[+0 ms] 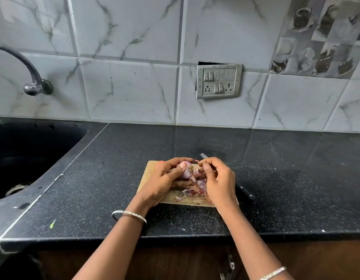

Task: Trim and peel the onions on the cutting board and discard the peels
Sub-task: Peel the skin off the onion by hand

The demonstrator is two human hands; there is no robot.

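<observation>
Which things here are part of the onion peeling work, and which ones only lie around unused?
In the job: onion in the left hand; peel strip pinched by the right hand; loose peels; cutting board; knife.
Lying about: tap; sink; switch plate; green scrap on the counter.

Left hand (165, 178) wraps the onion (186, 170); only its root end and one pale side show. Rounded orange-pink thing (160, 163) behind that hand, mostly hidden, can't tell what it is. Knife (245, 194): blade tip and black handle show, middle hidden behind right hand (217, 178). Right hand's fingertips pinch a reddish scrap (196, 160), too small to tell. Peels (192, 191) partly under the right palm. Cutting board (148, 170) middle covered by both hands. Sink (33, 150) and tap (23, 63) cut off at left edge. Both forearms cut off at bottom edge. Green speck (52, 223) on the bench (114, 158), too small to tell.
</observation>
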